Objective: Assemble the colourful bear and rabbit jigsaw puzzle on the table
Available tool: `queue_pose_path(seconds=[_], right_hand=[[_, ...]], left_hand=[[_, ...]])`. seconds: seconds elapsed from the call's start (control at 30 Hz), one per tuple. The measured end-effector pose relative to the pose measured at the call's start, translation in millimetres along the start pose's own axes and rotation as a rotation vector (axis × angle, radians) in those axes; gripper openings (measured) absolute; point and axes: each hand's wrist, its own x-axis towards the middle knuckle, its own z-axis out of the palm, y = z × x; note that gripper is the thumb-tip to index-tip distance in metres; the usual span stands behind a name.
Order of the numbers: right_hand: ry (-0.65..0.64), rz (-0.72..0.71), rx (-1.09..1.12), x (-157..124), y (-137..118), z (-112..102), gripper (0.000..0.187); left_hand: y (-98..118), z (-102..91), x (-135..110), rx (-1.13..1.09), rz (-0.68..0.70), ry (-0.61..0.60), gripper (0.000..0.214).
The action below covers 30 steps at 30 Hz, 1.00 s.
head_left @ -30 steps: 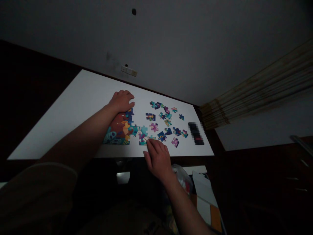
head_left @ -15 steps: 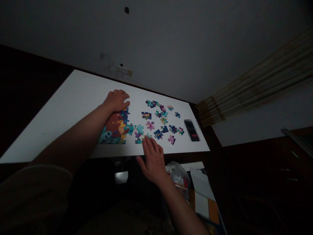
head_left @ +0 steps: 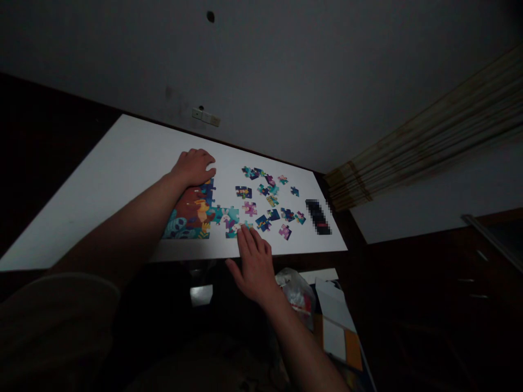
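Observation:
A partly joined jigsaw puzzle [head_left: 192, 209] lies on the white table [head_left: 122, 158], showing a brown shape, a yellow animal and teal plants. My left hand [head_left: 194, 166] rests over its far edge, fingers spread, and my forearm hides its left side. At the near edge, the fingertips of my right hand [head_left: 256, 261] lie flat on a puzzle piece [head_left: 247, 226] at the right end of the joined strip; its fingers are stretched out and the thumb is apart. Loose puzzle pieces [head_left: 263, 222] are scattered to the right, among them a pink piece [head_left: 285, 232].
A dark blurred object [head_left: 319, 218] lies near the table's right end. Below the near edge are a plastic bag [head_left: 296, 291] and papers [head_left: 333, 302]. A wall with a socket strip [head_left: 206, 117] runs behind the table, and a curtain [head_left: 392, 141] hangs at right.
The whole view has shifted very slightly. Both hands and the puzzle pieces keep their places relative to the table.

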Motion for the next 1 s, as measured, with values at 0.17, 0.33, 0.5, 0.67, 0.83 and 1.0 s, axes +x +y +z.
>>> queue_pose_path(seconds=[0.17, 0.33, 0.5, 0.67, 0.83, 1.0], right_hand=[[0.004, -0.017, 0.011, -0.5, 3.6, 2.6, 0.101], [0.01, -0.041, 0.004, -2.1, 6.5, 6.4, 0.103], [-0.004, -0.038, -0.029, -3.7, 7.6, 7.3, 0.103], [-0.018, -0.043, -0.043, -3.8, 5.4, 4.2, 0.096], [-0.013, -0.035, -0.052, -3.9, 2.9, 2.9, 0.093], [0.006, -0.039, -0.029, -2.8, 5.3, 6.4, 0.101]], left_hand=[[0.3, -0.4, -0.4, -0.013, 0.006, 0.006, 0.065], [1.3, -2.0, -2.1, -0.017, 0.006, 0.009, 0.066], [1.2, -3.0, -2.9, -0.026, 0.004, 0.0, 0.065], [-0.1, -2.0, -1.5, -0.016, 0.007, -0.003, 0.066], [-1.3, 0.2, 0.0, -0.017, -0.001, 0.002, 0.064], [-0.1, -1.1, -0.7, -0.02, -0.001, 0.002, 0.065]])
